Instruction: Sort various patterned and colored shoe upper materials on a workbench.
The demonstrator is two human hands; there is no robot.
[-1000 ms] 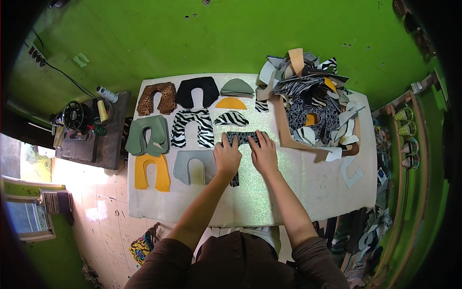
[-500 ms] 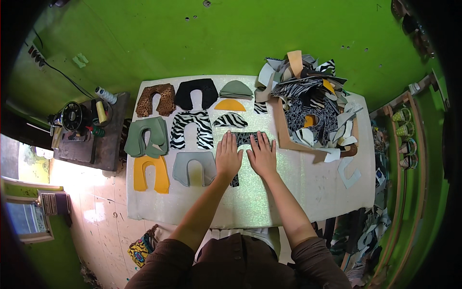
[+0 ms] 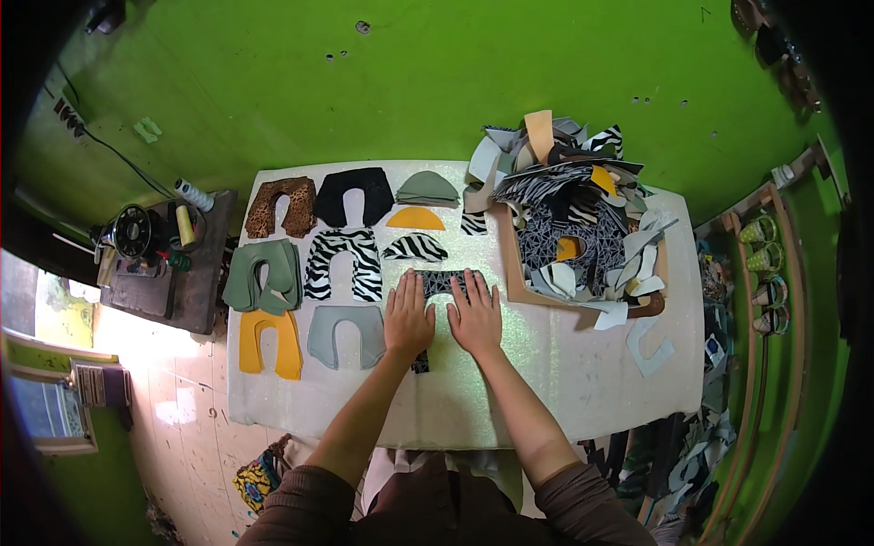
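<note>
A black piece with a pale web-like pattern (image 3: 439, 283) lies on the table, mostly covered by my hands; one end shows below my left wrist. My left hand (image 3: 410, 316) rests flat on its left side, fingers stretched away from me. On its right side, my right hand (image 3: 473, 314) lies the same way, palm down. Just beyond my fingertips is a zebra-striped crescent (image 3: 416, 246), with a yellow half-round piece (image 3: 415, 218) and a stack of green half-rounds (image 3: 428, 188) behind it. To the left sit a grey U-shaped piece (image 3: 346, 335) and a zebra-striped U-shaped piece (image 3: 319, 264).
More U-shaped stacks lie at the left: leopard-print (image 3: 264, 205), black (image 3: 330, 196), green (image 3: 241, 278) and yellow (image 3: 252, 341). A cardboard box (image 3: 515, 280) heaped with scraps stands at the right, a pale U-shaped scrap (image 3: 648, 353) before it. A sewing machine (image 3: 137, 232) stands far left.
The whole view has shifted, so the table and its pieces appear slightly lower and further left. Both hands still lie flat on the patterned piece.
</note>
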